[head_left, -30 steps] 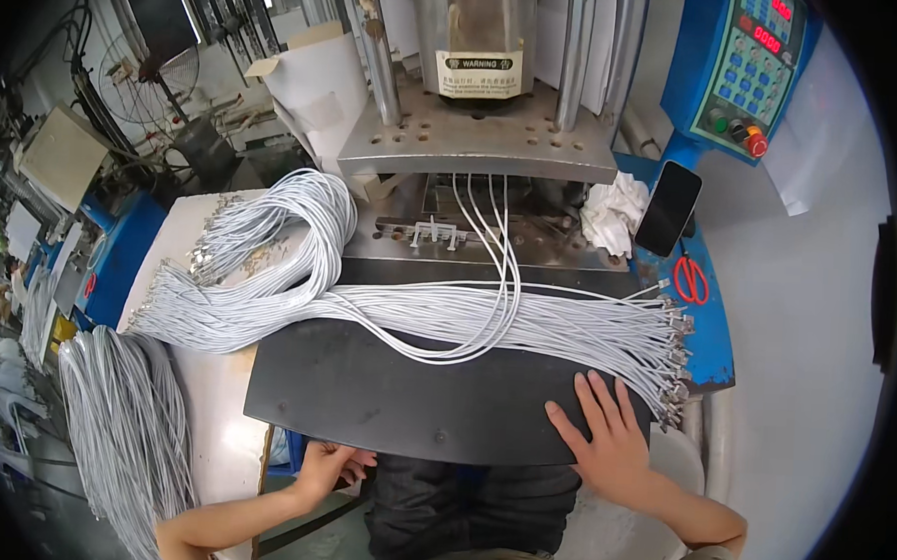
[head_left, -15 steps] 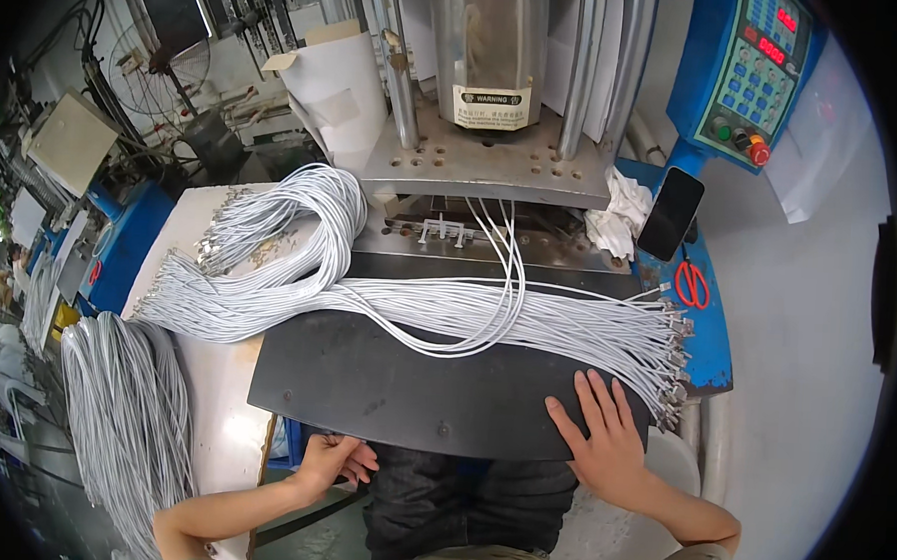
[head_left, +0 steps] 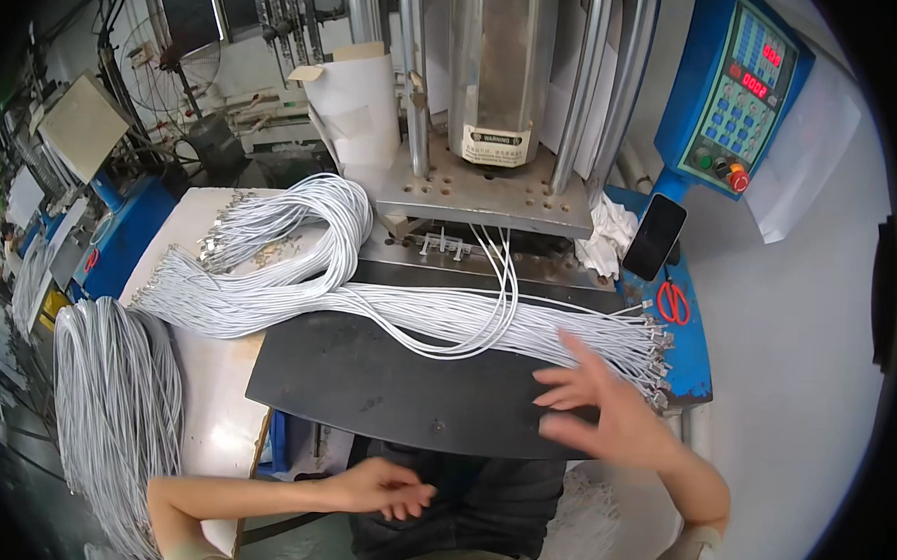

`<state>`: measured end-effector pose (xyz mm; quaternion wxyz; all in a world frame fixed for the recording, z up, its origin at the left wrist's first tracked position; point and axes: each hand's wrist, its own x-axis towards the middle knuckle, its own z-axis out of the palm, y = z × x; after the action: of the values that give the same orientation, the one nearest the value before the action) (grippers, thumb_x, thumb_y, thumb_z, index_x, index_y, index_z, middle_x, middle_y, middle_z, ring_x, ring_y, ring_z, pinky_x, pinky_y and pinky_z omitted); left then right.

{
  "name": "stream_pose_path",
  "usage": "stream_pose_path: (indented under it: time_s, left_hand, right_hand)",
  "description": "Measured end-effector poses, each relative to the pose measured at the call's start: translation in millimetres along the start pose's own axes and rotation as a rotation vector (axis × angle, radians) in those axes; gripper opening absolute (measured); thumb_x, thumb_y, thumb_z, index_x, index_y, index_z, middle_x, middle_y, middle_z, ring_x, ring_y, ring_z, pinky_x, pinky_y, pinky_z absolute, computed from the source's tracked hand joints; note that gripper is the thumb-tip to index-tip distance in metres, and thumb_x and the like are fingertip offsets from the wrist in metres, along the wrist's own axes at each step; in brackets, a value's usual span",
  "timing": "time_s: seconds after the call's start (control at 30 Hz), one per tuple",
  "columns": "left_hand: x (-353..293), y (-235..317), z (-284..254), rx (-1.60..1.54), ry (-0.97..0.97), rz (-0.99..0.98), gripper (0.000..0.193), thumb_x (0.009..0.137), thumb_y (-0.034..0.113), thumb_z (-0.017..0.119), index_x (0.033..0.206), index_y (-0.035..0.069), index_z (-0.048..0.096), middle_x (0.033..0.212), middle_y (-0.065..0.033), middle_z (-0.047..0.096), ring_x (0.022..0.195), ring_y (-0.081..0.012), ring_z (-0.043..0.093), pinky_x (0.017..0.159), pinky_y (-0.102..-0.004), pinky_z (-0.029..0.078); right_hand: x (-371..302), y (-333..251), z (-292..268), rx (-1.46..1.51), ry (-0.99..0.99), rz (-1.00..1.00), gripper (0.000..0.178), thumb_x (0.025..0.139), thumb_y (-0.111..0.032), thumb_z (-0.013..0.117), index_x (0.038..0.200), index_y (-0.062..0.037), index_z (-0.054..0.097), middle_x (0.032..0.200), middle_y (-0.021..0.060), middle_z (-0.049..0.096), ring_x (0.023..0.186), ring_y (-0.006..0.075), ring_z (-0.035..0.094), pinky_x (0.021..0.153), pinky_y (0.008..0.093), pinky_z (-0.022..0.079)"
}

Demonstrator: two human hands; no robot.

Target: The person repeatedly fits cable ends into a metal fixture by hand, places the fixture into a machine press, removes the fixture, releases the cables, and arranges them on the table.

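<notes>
My right hand [head_left: 603, 412] is raised over the right end of the dark board [head_left: 354, 386], fingers spread and somewhat blurred, with nothing in it. Just beyond it lies a long bundle of white cables [head_left: 427, 309] with small metal connectors [head_left: 655, 354] at the right end. My left hand [head_left: 384, 487] hangs over my lap in front of the board's near edge, its fingers loosely curled and nothing visible in them. A few cables loop up from the bundle into the metal press [head_left: 487, 197], over its lower plate with a small white moulded piece [head_left: 445, 245].
A second hank of grey-white cables [head_left: 117, 416] hangs over the left table edge. To the right are red-handled scissors [head_left: 674, 303], a phone [head_left: 656, 237], a white rag [head_left: 606, 237] and a blue control box [head_left: 736, 102]. A white carton [head_left: 356, 116] stands beside the press.
My right hand has lifted off the dark board and moved up toward the cables. My left hand has left the board's near edge and moved right and down over my lap. The view has shifted slightly.
</notes>
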<state>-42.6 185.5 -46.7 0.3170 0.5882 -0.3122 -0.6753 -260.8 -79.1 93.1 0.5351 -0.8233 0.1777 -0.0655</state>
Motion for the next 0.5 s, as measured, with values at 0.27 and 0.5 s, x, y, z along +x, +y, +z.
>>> stream_pose_path:
  time_s: [0.27, 0.5]
  left_hand:
    - [57, 93, 60, 0.512, -0.414, 1.248, 0.032, 0.097, 0.001, 0.06, 0.129, 0.002, 0.063, 0.133, -0.0161, 0.064, 0.13, -0.0359, 0.057, 0.106, -0.0454, 0.048]
    - [39, 121, -97, 1.344, 0.757, 0.876, 0.057, 0.078, -0.004, 0.065, 0.134, 0.002, 0.06, 0.128, -0.0157, 0.063, 0.127, -0.0354, 0.056, 0.117, -0.0472, 0.041]
  right_hand:
    - [157, 61, -39, 0.663, -0.216, 0.446, 0.074, 0.1, -0.021, 0.066, 0.156, 0.0054, 0.026, 0.098, 0.0255, 0.074, 0.074, 0.0232, 0.076, 0.062, 0.0309, 0.062]
    - [148, 6, -11, 0.2, -0.23, -0.101, 0.049, 0.099, -0.019, 0.063, 0.143, -0.0009, 0.054, 0.075, 0.0176, 0.074, 0.059, 0.0231, 0.072, 0.053, 0.0338, 0.057]
